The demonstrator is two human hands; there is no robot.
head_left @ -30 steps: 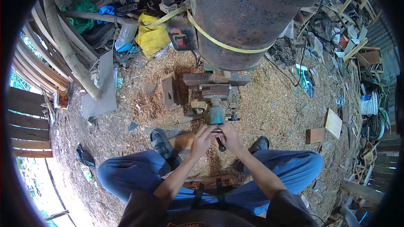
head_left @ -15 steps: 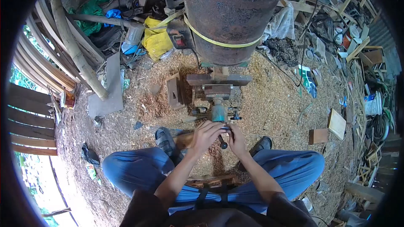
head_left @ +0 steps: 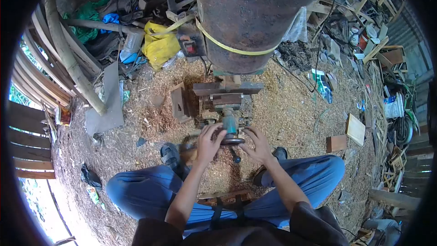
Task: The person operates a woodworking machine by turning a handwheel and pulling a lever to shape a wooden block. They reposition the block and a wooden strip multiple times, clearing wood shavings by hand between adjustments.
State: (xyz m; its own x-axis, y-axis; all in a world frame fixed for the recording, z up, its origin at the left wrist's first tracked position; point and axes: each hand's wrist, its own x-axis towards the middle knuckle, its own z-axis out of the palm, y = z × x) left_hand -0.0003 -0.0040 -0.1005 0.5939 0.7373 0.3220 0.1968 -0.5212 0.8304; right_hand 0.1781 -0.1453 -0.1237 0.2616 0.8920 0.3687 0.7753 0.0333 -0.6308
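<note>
A dark round handwheel point(head_left: 232, 141) with a black knob point(head_left: 236, 159) sits at the near end of a green metal vise-like machine part point(head_left: 229, 123). My left hand point(head_left: 210, 142) is at the wheel's left side, fingers bent and apart, fingertips close to the green part. On the right side, my right hand point(head_left: 258, 145) has spread, curved fingers near the rim. Whether the fingertips touch the wheel is hard to tell. Beyond them, a wooden bar point(head_left: 227, 88) lies crosswise behind the metal jaw point(head_left: 227, 99).
A large rusty drum point(head_left: 257, 16) with a yellow strap point(head_left: 241, 52) stands just beyond the machine. An angled wooden piece point(head_left: 180, 103) lies left. Two wood blocks, one brown point(head_left: 336, 143) and one pale point(head_left: 355, 130), lie right on the shavings-covered ground.
Both hands have come apart from over the wheel to its two sides, uncovering it. The knob sits slightly lower and to the left in view, and the whole view has shifted a little.
</note>
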